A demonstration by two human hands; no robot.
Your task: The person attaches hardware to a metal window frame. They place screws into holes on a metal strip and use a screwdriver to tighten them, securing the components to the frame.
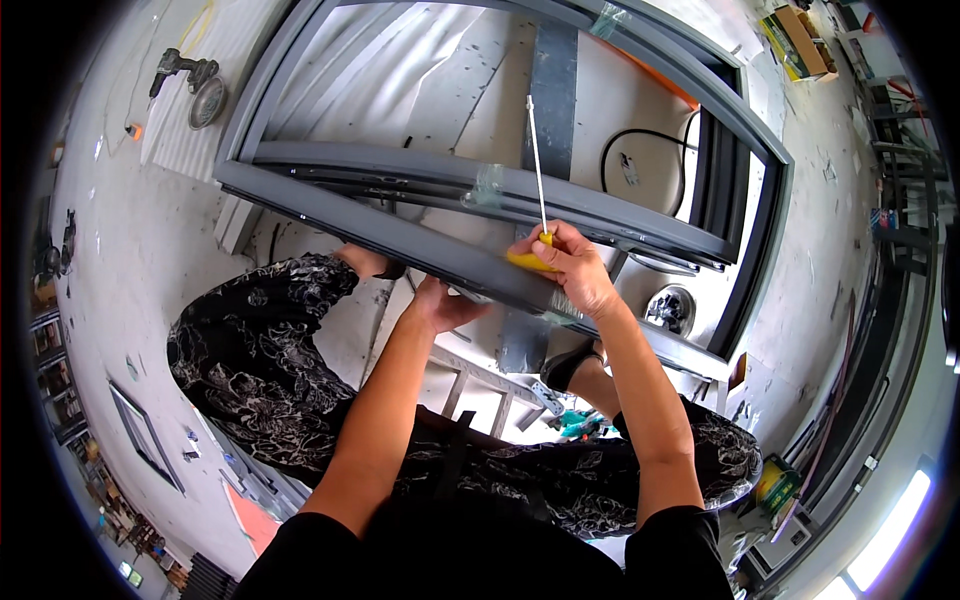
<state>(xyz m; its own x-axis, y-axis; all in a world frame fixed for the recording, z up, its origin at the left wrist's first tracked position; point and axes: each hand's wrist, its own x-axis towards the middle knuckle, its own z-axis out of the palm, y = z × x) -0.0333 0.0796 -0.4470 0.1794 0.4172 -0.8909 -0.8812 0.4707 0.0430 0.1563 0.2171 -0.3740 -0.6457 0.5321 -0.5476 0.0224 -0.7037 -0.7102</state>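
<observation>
My right hand (572, 262) is closed round the yellow handle of a screwdriver (537, 165). Its long pale shaft points away from me, over a grey metal frame (240, 125). The hand rests on the frame's near bar (400, 238), close to clear film wrapped round the bar's right end. Against the near underside of that bar is my left hand (440, 308), its fingers curled up at the edge and partly hidden. Beyond it runs a second grey bar (400, 164), with clear tape (487, 186) around its middle.
A cordless power tool (185, 72) lies at the far left. Inside the frame are a black cable (640, 132) and a dark strip (553, 95). A round metal dish (671, 310) stands at the right, a ladder-like metal piece (490, 378) between my legs, a cardboard box (800, 45) far right.
</observation>
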